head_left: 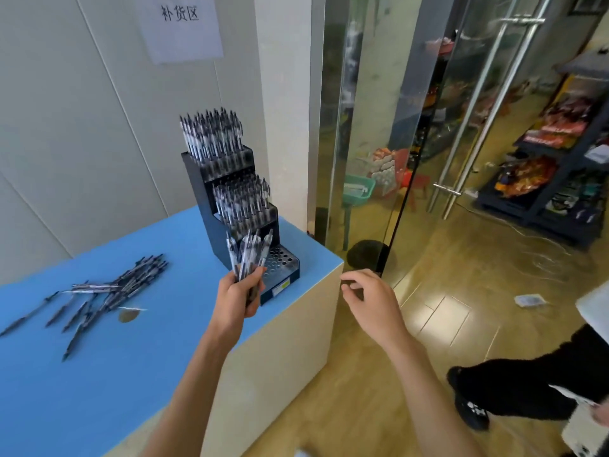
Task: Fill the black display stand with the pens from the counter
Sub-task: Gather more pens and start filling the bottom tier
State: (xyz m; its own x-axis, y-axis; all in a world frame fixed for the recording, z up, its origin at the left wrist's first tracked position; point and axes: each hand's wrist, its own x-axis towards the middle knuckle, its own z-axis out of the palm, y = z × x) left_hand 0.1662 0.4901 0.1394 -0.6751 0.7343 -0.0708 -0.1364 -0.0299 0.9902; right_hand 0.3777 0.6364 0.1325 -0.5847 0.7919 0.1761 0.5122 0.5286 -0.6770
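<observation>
We note the blue-topped counter with pale cream sides (131, 374) filling the lower left; its right edge and near corner drop off to tan wood-look flooring (445, 258), which runs clear to a glass door with steel handles (487, 103).

The tall black three-tier plastic display stand (211, 199) sits at the counter's far right corner, against the cream pillar (286, 94). Top and middle tiers are packed with upright pens; the lowest tier (280, 258), a perforated tray, shows many vacant holes.

A loose pile of black-and-clear click pens (108, 288) lies scattered on the counter to the left, well apart from the stand, a few strays trailing toward the left edge.

Left forearm rises from bottom centre across the counter's near edge. Left hand (239, 296) is wrapped around a bunch of the same pens (248, 255), held roughly upright and fanned, tips standing just in front of the lowest tier. Whether the bunch touches the stand we cannot tell.

Right forearm comes up from lower right, over the floor. Right hand (369, 298) hovers beyond the counter's right edge, near the stand's front corner, fingers loosely curled with thumb and forefinger drawn close, holding nothing.

At far right, a person's leg in black fleece trousers and a black shoe (474, 410) stands on the floor. A white paper sign with Chinese characters (181, 24) hangs on the wall.
</observation>
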